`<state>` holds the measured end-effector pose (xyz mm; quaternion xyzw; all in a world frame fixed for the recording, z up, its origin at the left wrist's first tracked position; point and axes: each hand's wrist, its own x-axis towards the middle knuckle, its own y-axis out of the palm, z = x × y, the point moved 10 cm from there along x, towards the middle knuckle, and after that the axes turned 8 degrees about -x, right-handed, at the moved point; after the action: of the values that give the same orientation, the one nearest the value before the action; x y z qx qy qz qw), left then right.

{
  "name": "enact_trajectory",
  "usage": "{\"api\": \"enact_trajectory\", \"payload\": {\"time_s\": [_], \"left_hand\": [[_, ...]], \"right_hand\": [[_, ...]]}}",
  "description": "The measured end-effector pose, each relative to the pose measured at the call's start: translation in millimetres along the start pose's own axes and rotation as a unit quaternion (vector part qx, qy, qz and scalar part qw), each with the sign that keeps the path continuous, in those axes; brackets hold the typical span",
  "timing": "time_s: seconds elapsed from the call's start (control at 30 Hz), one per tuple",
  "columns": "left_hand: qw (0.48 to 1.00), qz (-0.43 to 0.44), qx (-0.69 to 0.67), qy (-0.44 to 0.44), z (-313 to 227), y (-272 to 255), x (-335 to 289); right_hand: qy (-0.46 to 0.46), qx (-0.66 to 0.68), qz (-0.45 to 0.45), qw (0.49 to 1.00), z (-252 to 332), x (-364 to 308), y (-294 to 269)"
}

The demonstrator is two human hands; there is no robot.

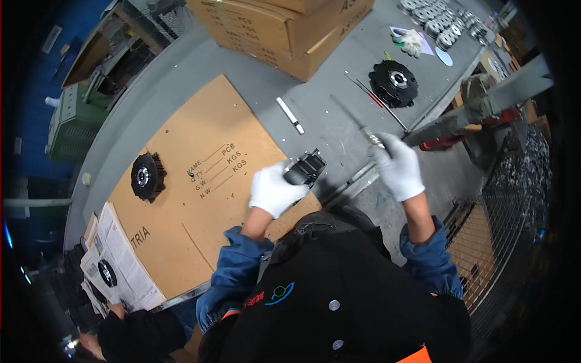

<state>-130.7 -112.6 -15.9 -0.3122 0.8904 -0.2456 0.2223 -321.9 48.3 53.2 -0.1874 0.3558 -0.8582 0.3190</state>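
Hands (275,190) in white gloves worked apart: the left closed round a black ribbed metal part (305,168) over the grey bench (327,124); the right hand (397,166), right of that part, gripped a thin grey metal rod (357,121) angled up-left.

A cardboard sheet (206,199) is laid flat on the workbench (327,115). A finned disc (147,176) is set on its left part. A finned part (304,169) is held over the sheet's right edge by the left hand (275,190). To the right, a thin rod (357,124) is gripped by the right hand (399,166). Behind the sheet, cardboard boxes (284,30) are stacked; a marker pen (290,115) lies between them and the sheet. A second finned disc (394,83) lies at the right rear.
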Motion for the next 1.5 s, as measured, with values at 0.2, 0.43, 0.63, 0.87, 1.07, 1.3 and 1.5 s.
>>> {"api": "enact_trajectory", "payload": {"time_s": [0.2,0.43,0.63,0.87,1.07,1.3,1.5], "left_hand": [[0.892,-0.063,-0.444,0.051,18.0,-39.9,-29.8],[0.769,-0.118,-0.626,0.054,17.6,-20.1,-45.4],[0.697,-0.129,-0.705,0.031,33.2,2.9,-52.4],[0.731,-0.164,-0.662,0.006,72.2,8.5,-70.5],[0.758,-0.135,-0.637,0.029,66.5,-0.2,-83.2],[0.810,-0.096,-0.578,0.028,64.8,-28.5,-76.6],[0.923,-0.004,-0.386,-0.009,50.0,-50.5,-53.6]], "right_hand": [[0.240,0.265,0.143,0.923,-97.1,-6.3,68.6],[0.187,0.607,0.261,0.727,-82.8,-29.8,141.2],[0.169,0.550,0.203,0.793,-79.0,-38.9,142.7],[0.153,0.494,0.228,0.825,-64.9,-27.9,136.9],[0.158,0.464,0.312,0.814,-49.3,-31.7,146.7],[0.092,0.353,0.383,0.849,-30.9,-25.9,157.2],[0.019,0.326,0.418,0.848,5.2,-27.7,156.1]]}}
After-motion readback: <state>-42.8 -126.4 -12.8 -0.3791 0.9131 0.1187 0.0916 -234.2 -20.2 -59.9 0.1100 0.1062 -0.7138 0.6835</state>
